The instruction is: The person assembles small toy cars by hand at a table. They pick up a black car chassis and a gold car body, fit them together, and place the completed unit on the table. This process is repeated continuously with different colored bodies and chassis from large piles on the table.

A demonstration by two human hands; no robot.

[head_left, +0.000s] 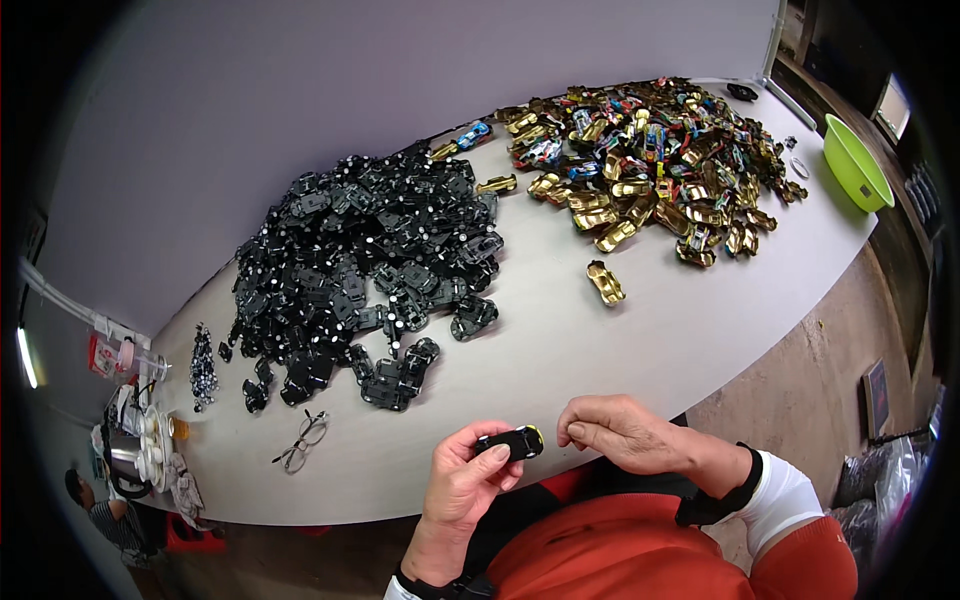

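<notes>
Desk (660, 345): pale, by a grey wall (300, 85)
Left hand (462, 482): fingers pinching a black-bottomed toy car (522, 440) over the near edge
Right hand (628, 436): fingers curled, whether empty I can't tell
Beyond: black chassis heap (350, 235) left, gold cars (622, 188) right

Left hand (465, 478) raised from its forearm (430, 557), fingers curled in a grip, thumb (490, 460) pressed across the top. Right hand (628, 434) level, just apart; fingers folded loosely, pointing left; right elbow bent.
</notes>
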